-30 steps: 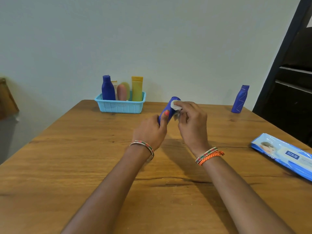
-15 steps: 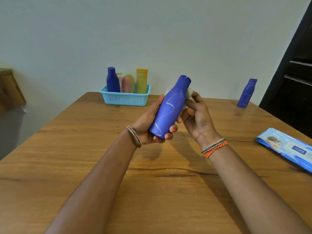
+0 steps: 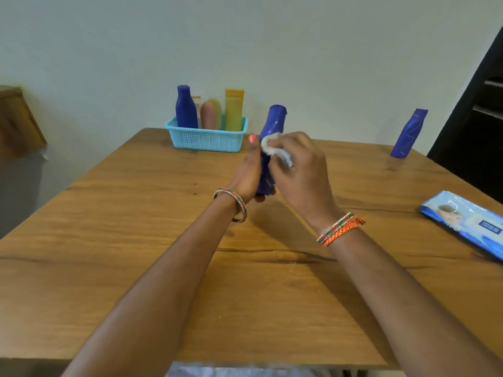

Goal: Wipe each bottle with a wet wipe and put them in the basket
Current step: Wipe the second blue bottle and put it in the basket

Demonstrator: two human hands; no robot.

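Near the centre of the frame, above the wooden worktop [image 3: 136, 240], both hands work on one blue bottle [image 3: 273, 123]. The left hand [image 3: 249, 172] curls around the bottle's lower half from the left, its thumb with a pink nail lying up along the side and its fingertips showing under the base. The right hand [image 3: 302, 170] has its fingers bent around a crumpled white wet wipe [image 3: 275, 146] and presses it against the front of the bottle at mid-height. The bottle's long axis runs nearly vertical, cap end up and leaning slightly to the right, with the base just above the worktop surface. At the upper middle of the frame, left of the held bottle and against the wall, a light blue basket [image 3: 206, 138] stands on the far edge of the worktop. It holds a dark blue bottle [image 3: 186, 108] at its left end, a pink bottle [image 3: 208, 115] in the middle with a pale yellow-green container just behind it, and a yellow tube [image 3: 234, 110] at the right, all upright. A second blue bottle [image 3: 409, 133] stands alone toward the upper right, well apart from the basket. A blue wipe pack [image 3: 462, 221] lies flat at the right edge.
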